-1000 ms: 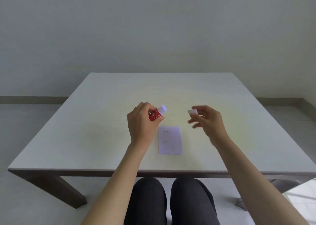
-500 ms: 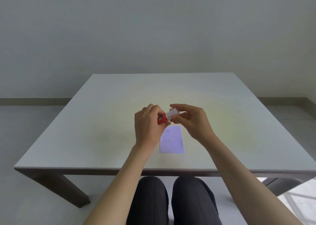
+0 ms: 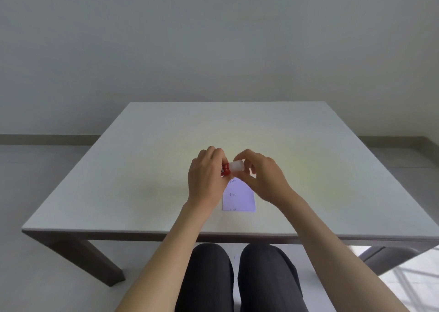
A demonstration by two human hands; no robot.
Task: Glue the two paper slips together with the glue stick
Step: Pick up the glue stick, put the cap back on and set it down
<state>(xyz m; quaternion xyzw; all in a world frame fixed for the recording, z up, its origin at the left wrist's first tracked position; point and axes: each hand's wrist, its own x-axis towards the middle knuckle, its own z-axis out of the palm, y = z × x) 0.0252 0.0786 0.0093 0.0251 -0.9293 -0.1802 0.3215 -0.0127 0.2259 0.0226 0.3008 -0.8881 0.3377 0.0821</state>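
Note:
A red glue stick [image 3: 225, 168] is held above the table, its body gripped in my left hand [image 3: 207, 178]. Its white cap [image 3: 236, 165] sits on the stick's right end, pinched by the fingers of my right hand [image 3: 261, 177]. Below the two hands a pale paper slip [image 3: 239, 197] lies flat on the table, with small marks down its left side. Its top edge is hidden behind my hands. I can make out only one sheet; whether a second slip lies on or under it I cannot tell.
The white square table [image 3: 142, 169] has dark legs and its front edge lies close to my knees [image 3: 237, 269]. A plain wall stands behind it. Part of a chair base [image 3: 389, 254] shows under the table at the right.
My hands were apart a second ago, the cap in my right and the stick in my left. They came together, and the cap now sits on the stick's end.

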